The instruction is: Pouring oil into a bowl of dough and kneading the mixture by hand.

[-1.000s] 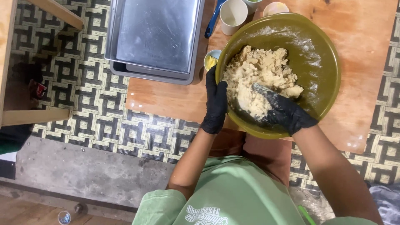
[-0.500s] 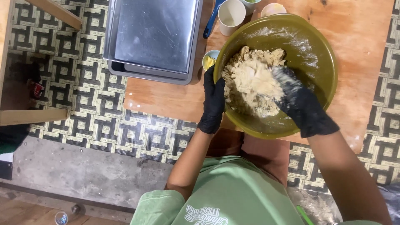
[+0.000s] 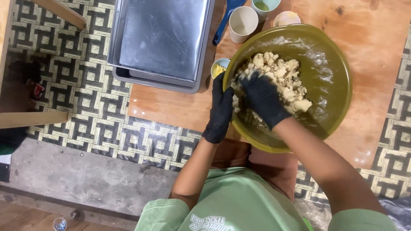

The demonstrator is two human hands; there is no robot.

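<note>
A single camera is sitting on the person's head and looking almost straight down, so the view is reading like a plan. The wearer's own green shirt and bent arms are entering from the bottom edge, and the far side of the work is lying at the top. The lens is hanging close over the wooden counter (image 3: 171, 107), which is filling the upper right, with the green bowl (image 3: 329, 77) just right of centre and the metal tray (image 3: 124, 42) cut off at the top. The patterned floor mat (image 3: 77, 81) and bare concrete floor (image 3: 85, 179) are taking up the left and lower left. No second view is sharing the scene.
</note>
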